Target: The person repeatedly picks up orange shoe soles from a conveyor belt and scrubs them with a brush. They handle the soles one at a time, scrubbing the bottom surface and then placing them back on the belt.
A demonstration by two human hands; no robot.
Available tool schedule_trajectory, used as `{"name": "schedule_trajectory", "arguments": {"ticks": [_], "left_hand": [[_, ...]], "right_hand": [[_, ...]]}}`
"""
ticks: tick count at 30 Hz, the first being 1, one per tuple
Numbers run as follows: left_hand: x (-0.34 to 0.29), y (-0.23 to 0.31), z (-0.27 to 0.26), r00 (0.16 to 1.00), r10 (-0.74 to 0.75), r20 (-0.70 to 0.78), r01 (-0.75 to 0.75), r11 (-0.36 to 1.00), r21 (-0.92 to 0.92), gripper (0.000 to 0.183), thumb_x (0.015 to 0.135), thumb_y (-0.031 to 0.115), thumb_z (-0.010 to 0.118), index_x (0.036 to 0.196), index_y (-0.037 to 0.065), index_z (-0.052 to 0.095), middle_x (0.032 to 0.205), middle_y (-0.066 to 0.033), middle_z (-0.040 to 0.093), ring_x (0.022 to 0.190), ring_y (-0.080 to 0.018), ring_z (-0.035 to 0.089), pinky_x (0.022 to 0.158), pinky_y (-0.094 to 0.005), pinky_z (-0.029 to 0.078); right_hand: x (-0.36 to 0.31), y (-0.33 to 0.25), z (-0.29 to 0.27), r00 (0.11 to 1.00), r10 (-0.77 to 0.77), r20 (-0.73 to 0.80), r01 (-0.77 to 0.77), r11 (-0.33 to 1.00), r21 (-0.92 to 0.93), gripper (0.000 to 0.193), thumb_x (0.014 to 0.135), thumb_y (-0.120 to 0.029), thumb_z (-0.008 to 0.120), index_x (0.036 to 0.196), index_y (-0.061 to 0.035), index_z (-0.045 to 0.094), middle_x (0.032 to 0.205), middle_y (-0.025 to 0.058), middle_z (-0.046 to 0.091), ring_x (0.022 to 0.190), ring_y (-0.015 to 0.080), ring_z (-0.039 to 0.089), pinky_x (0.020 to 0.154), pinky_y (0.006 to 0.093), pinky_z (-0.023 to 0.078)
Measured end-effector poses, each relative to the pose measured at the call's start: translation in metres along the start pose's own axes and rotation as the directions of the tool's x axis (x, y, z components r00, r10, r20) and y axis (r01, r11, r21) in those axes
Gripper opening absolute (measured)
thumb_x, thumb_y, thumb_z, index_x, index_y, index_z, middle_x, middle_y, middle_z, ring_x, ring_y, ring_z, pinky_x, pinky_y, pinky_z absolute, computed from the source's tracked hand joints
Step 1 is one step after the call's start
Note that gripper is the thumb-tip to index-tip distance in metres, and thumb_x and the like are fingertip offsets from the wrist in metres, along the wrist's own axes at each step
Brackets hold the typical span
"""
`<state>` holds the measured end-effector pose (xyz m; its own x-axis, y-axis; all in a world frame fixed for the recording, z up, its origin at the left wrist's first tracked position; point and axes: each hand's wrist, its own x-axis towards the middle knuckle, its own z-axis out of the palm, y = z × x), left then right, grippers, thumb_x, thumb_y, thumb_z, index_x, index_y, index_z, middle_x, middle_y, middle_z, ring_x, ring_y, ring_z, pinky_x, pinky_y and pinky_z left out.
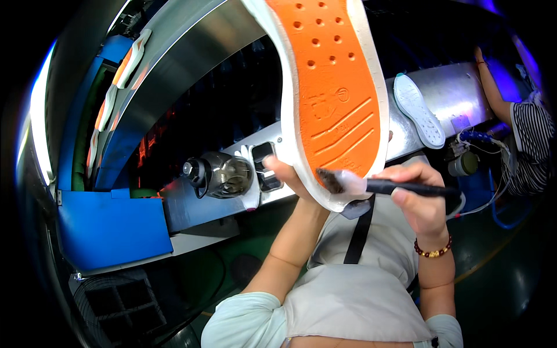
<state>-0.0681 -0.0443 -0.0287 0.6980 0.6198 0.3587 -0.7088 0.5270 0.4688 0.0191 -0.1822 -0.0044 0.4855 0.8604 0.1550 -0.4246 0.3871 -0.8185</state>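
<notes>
A large shoe sole [342, 75], orange inside with a white rim, is held up close in front of me, its heel end toward my body. My left hand [290, 178] grips it from beneath near the heel; the thumb shows at the left side and most of the fingers are hidden behind the sole. In my right hand [420, 194] is a brush [386, 187] with a black handle, held between thumb and fingers. The brush's dark bristles [329, 180] touch the orange surface at the heel, close to the white rim.
A metal ledge [191, 203] carries a dark see-through bottle [223, 175] and a black tray [264, 153]. Another white sole [419, 110] lies on metal at right. Several soles [130, 61] line the machine at left, above a blue panel [110, 226]. A co-worker's striped sleeve [531, 130] is at far right.
</notes>
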Motion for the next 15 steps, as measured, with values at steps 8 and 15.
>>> {"name": "schedule_trajectory", "arguments": {"ticks": [8, 15], "left_hand": [[0.013, 0.013, 0.001, 0.997, -0.058, -0.049, 0.041, 0.951, -0.305, 0.063, 0.071, 0.041, 0.049, 0.115, -0.002, 0.037, 0.111, -0.0185, 0.046, 0.095, -0.0274, 0.05, 0.082, -0.0364, 0.042], [0.017, 0.019, 0.004, 0.991, -0.126, -0.046, 0.11, 0.959, -0.26, 0.061, 0.073, 0.039, 0.048, 0.115, -0.005, 0.037, 0.107, -0.0191, 0.048, 0.095, -0.0264, 0.051, 0.083, -0.0356, 0.042]], "right_hand": [[-0.007, -0.013, 0.021, 0.923, -0.281, 0.262, 0.382, 0.74, -0.553, 0.022, 0.059, 0.006, 0.061, 0.079, -0.0003, 0.057, 0.084, 0.0151, 0.059, 0.078, 0.0253, 0.057, 0.072, 0.0337, 0.044], [0.004, -0.015, 0.016, 0.937, -0.152, 0.314, 0.284, 0.854, -0.436, 0.02, 0.06, 0.009, 0.059, 0.079, 0.0019, 0.058, 0.084, 0.0179, 0.059, 0.082, 0.0248, 0.057, 0.074, 0.031, 0.045]]}}
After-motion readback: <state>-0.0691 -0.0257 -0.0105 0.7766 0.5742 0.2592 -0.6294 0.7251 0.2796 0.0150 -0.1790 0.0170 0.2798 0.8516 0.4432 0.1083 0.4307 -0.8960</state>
